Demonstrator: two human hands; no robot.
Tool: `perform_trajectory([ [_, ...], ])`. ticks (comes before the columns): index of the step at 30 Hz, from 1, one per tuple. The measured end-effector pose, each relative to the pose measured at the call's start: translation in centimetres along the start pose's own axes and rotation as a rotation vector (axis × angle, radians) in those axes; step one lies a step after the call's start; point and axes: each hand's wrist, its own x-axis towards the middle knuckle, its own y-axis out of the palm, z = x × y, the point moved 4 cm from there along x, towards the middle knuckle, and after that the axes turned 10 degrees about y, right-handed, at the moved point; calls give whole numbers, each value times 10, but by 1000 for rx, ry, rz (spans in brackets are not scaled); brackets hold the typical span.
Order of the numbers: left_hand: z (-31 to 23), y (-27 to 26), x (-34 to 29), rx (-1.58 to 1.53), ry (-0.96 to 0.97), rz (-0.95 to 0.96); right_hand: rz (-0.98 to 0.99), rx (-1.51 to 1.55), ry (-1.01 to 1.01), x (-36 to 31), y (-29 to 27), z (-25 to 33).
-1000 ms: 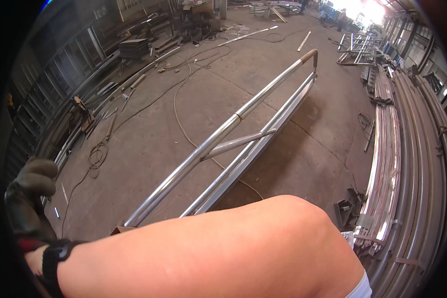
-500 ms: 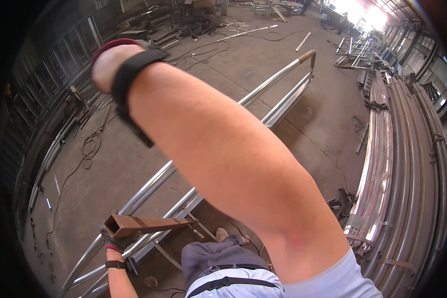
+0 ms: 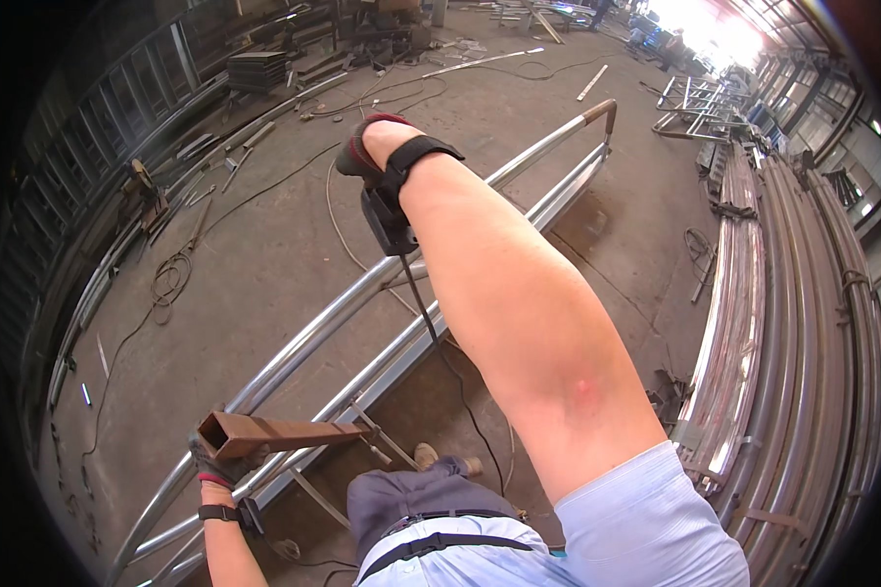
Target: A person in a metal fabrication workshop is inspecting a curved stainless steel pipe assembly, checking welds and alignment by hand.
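Observation:
A brown rusty square steel tube [image 3: 284,437] lies across a bright metal tube frame [image 3: 308,357] at the lower left, its hollow end turned toward the upper left. My left hand [image 3: 227,462], in a dark glove with a red cuff, is closed around that end from below. My right arm reaches far forward across the picture. At its end my right hand [image 3: 362,149], gloved in dark red and black, is above the floor beyond the frame. Its fingers are hidden behind the wrist, so what it holds, if anything, does not show. Black straps with small boxes sit on both wrists.
Long bundled metal tubes [image 3: 734,323] run along the right side. Dark cables [image 3: 171,279] snake over the concrete floor at the left. Metal lattice frames [image 3: 132,93] stand at the far left. Scrap and stacked steel [image 3: 256,70] lie at the back.
My right hand has swung from the upper left toward the middle, uncovering more floor and the frame. My left hand stays on the square steel tube, which has shifted slightly left and up.

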Motion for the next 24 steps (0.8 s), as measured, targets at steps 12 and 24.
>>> perform_trajectory([
  [12, 7, 10, 0, 75, -91, 44, -186, 238, 30, 71, 111, -55],
  [24, 0, -3, -3, 236, -1, -91, -448, 173, -39, 75, 165, -44],
])
